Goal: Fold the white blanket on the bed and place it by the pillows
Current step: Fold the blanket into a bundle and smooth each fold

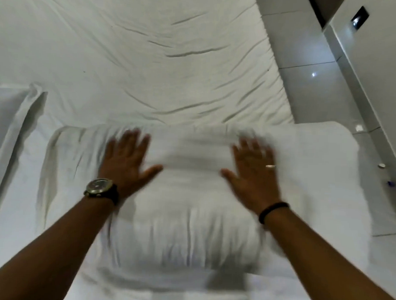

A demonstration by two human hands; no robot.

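Observation:
The white blanket (185, 228) lies folded into a thick bundle in the near middle of the bed. It rests on top of a white pillow (322, 158) that sticks out to its left and right. My left hand (127, 160), with a watch on the wrist, lies flat on the bundle's far left part, fingers spread. My right hand (252, 172), wearing a ring and a black wristband, lies flat on its far right part, fingers spread. Both hands are blurred. Neither hand grips anything.
The wrinkled white bed sheet (151, 58) stretches away ahead. Another pillow (11, 125) lies at the left edge. Right of the bed runs a glossy tiled floor (311, 86) with a small white cap (381, 165) on it, and a white wall (379, 66).

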